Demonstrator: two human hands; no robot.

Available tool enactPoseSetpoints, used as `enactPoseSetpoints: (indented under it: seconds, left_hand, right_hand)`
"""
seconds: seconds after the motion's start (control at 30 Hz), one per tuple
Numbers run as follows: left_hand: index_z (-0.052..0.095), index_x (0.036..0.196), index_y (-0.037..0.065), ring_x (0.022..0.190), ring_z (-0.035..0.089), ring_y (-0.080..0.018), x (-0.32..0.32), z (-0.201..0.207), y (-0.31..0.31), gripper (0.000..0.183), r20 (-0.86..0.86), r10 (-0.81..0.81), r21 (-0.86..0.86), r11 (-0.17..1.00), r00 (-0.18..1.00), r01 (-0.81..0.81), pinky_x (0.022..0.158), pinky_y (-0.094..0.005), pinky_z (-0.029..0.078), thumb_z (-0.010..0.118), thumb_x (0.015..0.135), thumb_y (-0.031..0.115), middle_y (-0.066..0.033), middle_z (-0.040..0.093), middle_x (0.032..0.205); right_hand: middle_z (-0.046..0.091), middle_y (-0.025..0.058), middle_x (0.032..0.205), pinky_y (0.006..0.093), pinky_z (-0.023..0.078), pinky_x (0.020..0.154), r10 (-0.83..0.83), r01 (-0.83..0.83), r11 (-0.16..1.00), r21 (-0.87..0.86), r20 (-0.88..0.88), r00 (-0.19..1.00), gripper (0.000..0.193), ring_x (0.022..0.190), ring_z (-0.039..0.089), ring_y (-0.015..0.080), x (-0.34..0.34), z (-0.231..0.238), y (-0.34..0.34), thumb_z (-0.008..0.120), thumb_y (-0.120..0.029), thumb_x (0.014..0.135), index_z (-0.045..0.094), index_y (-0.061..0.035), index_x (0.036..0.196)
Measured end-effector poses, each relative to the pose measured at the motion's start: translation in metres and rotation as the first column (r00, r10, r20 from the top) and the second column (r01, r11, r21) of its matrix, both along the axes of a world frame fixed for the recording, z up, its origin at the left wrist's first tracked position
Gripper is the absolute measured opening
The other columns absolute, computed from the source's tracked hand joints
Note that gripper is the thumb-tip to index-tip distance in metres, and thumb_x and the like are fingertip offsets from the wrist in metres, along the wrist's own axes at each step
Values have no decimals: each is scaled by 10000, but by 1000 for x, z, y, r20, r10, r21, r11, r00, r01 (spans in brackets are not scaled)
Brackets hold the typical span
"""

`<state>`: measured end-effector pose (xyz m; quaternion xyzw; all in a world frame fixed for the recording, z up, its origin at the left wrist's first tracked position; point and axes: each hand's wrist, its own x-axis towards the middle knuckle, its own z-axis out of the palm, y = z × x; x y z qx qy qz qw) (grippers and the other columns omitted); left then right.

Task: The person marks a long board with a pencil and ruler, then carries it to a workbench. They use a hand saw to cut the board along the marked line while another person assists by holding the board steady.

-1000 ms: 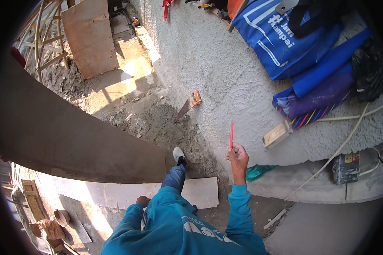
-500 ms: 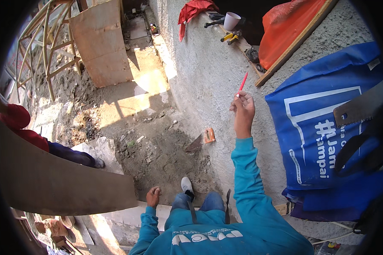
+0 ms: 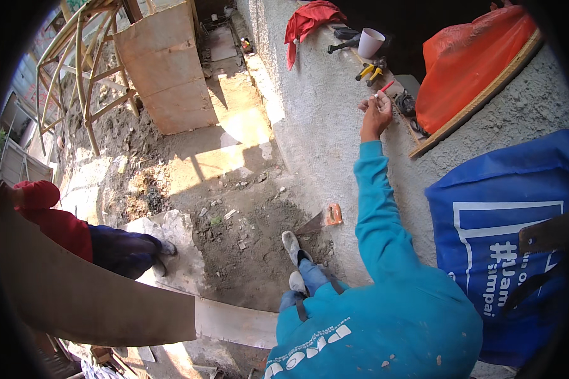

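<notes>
Right hand (image 3: 375,114), at upper centre, pinches a red pencil (image 3: 385,86) against the grey rendered ledge (image 3: 335,120), seemingly marking it, which calls for a steady stroke next; left hand is out of view.

Right hand (image 3: 375,114) raised vs rough grey wall (image 3: 310,126), pinching red pencil (image 3: 385,86). Yellow-handled pliers (image 3: 370,71), white cup (image 3: 370,43), red cloth (image 3: 310,19) just above. Trowel (image 3: 322,220) on dirt below. Left hand not visible.
</notes>
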<state>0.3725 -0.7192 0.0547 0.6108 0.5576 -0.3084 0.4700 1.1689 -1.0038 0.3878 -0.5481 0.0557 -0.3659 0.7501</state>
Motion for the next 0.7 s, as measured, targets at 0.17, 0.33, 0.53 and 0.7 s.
enactPoseSetpoints:
  seconds: [0.17,0.33,0.53,0.7]
  left_hand:
    - [613,1160,-1,864,671,-275,69,4,-7,363,161,-557,292,815,815,500,647,-373,518,546,949,287,-163,683,1076]
    - [649,1123,-4,921,671,-270,148,16,9,369,309,-664,526,716,681,459,715,-369,534,546,955,308,-162,682,1093]
    - [560,1316,30,1044,667,-270,260,96,31,466,360,484,-86,868,797,-489,840,-387,526,563,976,350,-146,647,1255]
    - [550,1319,41,1025,673,-268,243,81,58,472,288,458,-50,884,841,-465,817,-381,526,591,958,343,-142,654,1238]
  right_hand:
    - [594,155,1035,295,582,457,-256,248,956,156,32,966,233,626,686,225,25,13,11,616,-86,947,537,33,1131]
    - [631,191,1064,260,592,451,-398,385,899,206,22,917,214,649,702,227,28,17,31,632,-116,958,503,17,1065]
    - [641,249,1045,231,580,423,-471,472,870,140,-41,881,299,606,692,210,31,9,21,643,-151,964,416,35,1027]
    - [628,271,999,246,591,457,-422,424,892,154,-45,905,371,561,678,216,24,10,23,657,-164,952,352,33,1025]
